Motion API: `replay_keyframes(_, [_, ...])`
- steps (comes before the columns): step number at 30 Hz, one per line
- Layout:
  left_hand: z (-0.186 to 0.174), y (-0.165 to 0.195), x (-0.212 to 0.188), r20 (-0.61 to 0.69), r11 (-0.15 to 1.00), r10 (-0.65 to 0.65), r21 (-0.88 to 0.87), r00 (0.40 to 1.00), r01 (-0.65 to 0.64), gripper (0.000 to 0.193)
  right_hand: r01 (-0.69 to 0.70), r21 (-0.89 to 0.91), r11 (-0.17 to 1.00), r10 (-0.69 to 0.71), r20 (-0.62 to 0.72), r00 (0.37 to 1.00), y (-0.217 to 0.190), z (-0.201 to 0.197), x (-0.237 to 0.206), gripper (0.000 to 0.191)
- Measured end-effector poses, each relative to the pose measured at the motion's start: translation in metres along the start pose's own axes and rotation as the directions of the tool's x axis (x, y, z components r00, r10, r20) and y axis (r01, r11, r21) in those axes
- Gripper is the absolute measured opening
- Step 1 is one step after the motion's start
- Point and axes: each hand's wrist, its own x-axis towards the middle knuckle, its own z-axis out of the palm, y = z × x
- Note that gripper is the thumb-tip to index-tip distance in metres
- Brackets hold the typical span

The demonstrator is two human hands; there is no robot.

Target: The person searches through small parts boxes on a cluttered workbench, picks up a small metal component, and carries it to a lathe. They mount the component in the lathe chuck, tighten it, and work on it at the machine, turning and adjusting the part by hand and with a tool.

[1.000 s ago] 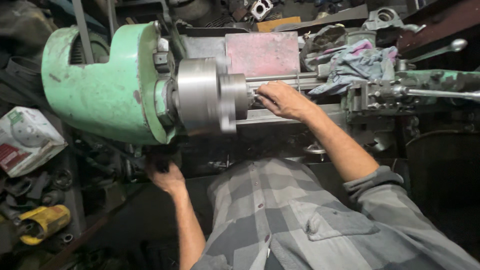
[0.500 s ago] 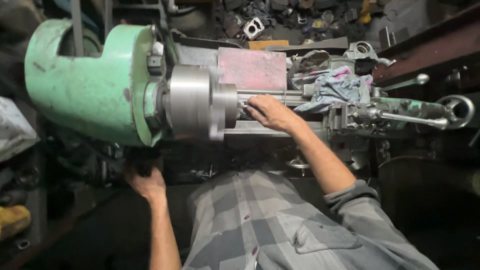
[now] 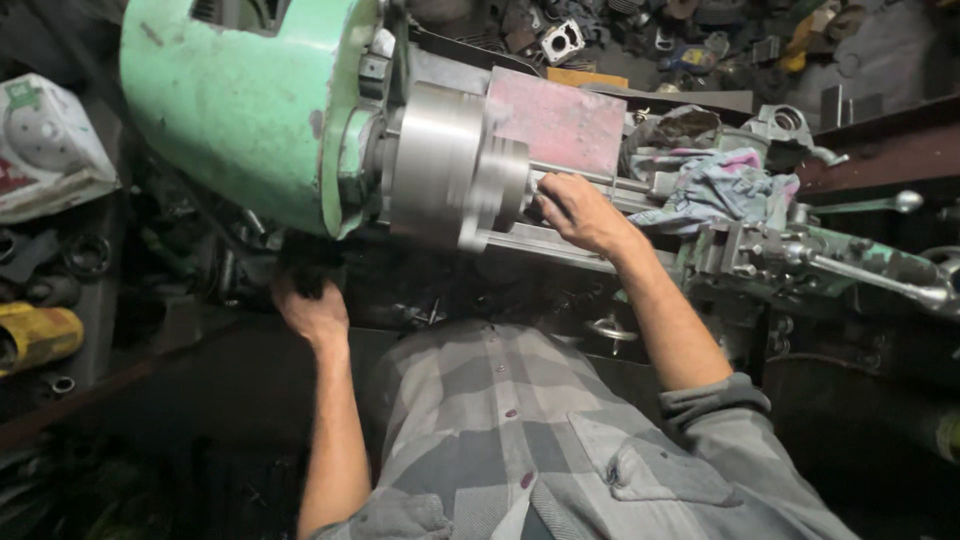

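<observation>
Lathe bed, crumpled rag on it, red plate behind

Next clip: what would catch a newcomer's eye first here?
The big green lathe headstock fills the upper left, with its shiny steel chuck jutting rightward. The right hand rests at the chuck's face on the metal rod there, while the left hand grips something dark under the headstock. A crumpled cloth lies on the carriage to the right.
</observation>
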Motion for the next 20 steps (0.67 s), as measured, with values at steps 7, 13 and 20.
replay_keyframes(7, [-0.007, 0.02, 0.009, -0.012, 0.998, -0.009, -0.056, 1.0, 0.008, 0.052, 0.016, 0.029, 0.999, -0.015, -0.041, 0.999, 0.0, -0.003, 0.0, 0.016])
replay_keyframes(13, [-0.008, 0.022, 0.007, 0.016, 0.999, -0.04, -0.015, 0.999, 0.04, 0.057, 0.027, -0.03, 0.999, -0.029, -0.065, 0.997, -0.005, 0.002, 0.0, 0.012])
replay_keyframes(20, [-0.017, 0.032, 0.006, 0.019, 0.995, -0.097, 0.0, 0.995, 0.097, 0.066, -0.007, 0.006, 1.0, 0.007, -0.009, 1.0, -0.001, 0.003, -0.008, 0.01])
